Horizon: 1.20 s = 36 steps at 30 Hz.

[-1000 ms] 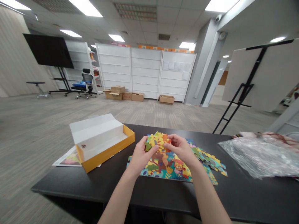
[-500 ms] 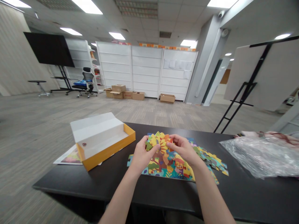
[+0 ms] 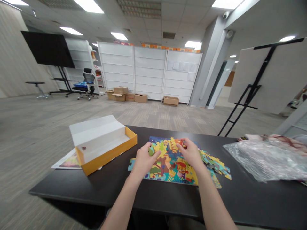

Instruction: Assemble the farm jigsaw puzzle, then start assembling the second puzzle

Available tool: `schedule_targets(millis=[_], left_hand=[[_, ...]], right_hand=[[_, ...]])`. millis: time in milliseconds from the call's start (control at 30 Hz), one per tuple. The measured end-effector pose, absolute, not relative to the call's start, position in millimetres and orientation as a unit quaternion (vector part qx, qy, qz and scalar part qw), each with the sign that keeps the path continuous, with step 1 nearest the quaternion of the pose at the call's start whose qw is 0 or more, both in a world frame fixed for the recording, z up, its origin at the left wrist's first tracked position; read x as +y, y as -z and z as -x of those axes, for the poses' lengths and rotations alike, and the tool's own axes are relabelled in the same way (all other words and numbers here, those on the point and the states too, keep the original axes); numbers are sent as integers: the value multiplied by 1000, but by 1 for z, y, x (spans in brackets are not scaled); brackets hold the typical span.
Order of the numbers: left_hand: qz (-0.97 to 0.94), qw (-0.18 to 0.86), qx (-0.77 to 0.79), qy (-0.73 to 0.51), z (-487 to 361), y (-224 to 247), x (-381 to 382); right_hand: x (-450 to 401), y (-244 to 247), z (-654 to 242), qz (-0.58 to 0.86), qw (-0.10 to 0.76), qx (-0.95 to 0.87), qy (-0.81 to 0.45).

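The person is working pieces of a colourful jigsaw puzzle together on a black table, the left hand half-curled and the right hand fingertips-down, neither grip clear. The loose pieces alongside are looking ready for fitting.

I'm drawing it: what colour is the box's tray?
The box tray is yellow outside, white inside; head view.
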<state>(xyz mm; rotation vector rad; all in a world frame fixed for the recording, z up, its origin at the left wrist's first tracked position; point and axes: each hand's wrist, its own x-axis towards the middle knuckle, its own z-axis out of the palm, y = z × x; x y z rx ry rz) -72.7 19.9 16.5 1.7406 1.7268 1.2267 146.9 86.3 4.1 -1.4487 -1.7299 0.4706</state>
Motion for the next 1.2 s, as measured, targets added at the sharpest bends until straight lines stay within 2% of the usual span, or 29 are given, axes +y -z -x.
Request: schedule_targets(millis=[133,300,533,800,933,1200], left_hand=[[-623,204,619,-432,69,-16,18],[-637,225,624,-394,58,-11,19],[-662,265,593,-374,49,-2,22],[-670,188,633,-338,63,-8,21],[-652,145,638,-383,81,-12,27],[-664,151,629,-376,95,-8,72]], right_hand=[[86,1,-140,578,343,-730,-126],[90,2,-140,576,320,-741,-128],[94,4,-145,576,351,-729,-115],[92,-1,-157,618,399,-663,-140],[93,-2,-166,617,422,-648,-144],[87,-15,-173,600,472,-617,-191]])
